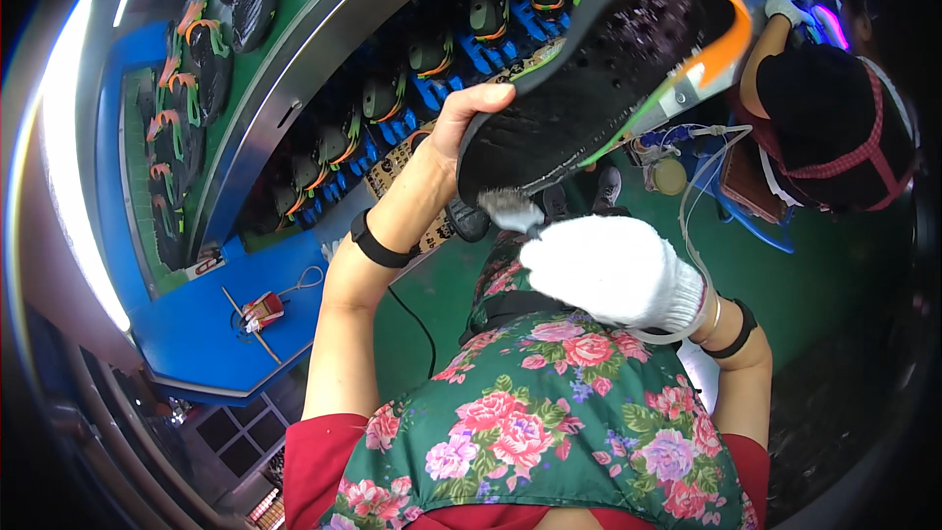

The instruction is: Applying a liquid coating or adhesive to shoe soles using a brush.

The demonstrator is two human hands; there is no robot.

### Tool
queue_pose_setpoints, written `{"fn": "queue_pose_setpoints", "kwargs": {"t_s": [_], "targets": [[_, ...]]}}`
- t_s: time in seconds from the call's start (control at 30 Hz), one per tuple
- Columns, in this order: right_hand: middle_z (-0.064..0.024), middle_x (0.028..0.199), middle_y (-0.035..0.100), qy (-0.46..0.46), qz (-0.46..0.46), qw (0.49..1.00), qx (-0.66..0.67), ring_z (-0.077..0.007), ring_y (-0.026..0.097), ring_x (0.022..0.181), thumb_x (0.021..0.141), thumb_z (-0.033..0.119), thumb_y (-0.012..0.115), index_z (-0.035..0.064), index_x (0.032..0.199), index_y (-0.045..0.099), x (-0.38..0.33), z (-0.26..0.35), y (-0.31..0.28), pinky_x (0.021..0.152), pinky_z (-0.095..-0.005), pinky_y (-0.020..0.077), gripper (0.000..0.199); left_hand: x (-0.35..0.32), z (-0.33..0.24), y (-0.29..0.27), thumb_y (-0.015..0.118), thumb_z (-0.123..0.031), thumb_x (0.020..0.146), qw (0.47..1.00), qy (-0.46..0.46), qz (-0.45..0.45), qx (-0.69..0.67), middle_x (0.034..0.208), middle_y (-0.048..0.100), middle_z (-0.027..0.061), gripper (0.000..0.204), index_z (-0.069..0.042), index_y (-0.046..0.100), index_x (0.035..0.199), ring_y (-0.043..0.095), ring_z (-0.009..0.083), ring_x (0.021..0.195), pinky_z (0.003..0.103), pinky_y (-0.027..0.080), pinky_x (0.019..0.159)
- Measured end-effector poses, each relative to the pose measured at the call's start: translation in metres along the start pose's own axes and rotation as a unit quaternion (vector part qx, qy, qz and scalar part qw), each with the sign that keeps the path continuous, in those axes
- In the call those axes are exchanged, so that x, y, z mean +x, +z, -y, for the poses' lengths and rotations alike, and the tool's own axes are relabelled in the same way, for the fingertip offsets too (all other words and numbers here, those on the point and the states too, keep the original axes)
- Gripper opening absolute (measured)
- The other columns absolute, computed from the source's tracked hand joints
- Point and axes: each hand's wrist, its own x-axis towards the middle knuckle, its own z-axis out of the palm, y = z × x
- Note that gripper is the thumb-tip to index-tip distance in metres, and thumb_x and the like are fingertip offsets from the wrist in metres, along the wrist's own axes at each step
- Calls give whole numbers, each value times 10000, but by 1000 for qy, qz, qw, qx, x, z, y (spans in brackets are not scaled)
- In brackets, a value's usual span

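Note:
A black shoe sole (579,88) with an orange and green rim is held up in front of me, its wide orange end toward the upper right. My bare left hand (456,128) grips its left edge, the thumb lying over the rim. In my white-gloved right hand (613,270) is a small brush (508,208), its pale bristles at the sole's lower, near end. The gloved fingers are closed round the brush handle, which is mostly hidden. Whitish, shiny specks show on the sole's inner face near the orange end.
Beyond the sole, dark shoes (432,54) stand in a row on blue supports. More soles (208,69) lie on a green belt at left. A blue table (196,334) bears a small red container (262,310). A co-worker (824,118) is at right, near a pale hose (690,206).

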Motion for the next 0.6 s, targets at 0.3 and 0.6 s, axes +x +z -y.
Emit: {"fn": "queue_pose_setpoints", "kwargs": {"t_s": [0.3,0.6], "targets": [[-100,1135,796,10,5,1000,-26,-276,766,999,849,52,799,69,1136,792,-2,-4,-9,842,-384,629,288,-4,-6,6,727,-260,868,996,-38,-44,69,1385,684,219,679,50,587,1456,702,334,1193,443,534,1106],[-81,1148,795,14,-27,999,28,-268,756,982,841,36,804,104,1149,804,1,-13,-9,835,-377,624,316,6,-1,-6,748,-311,847,999,-9,-23,36,1400,674,238,721,38,593,1458,704,353,1193,469,543,1097]]}}
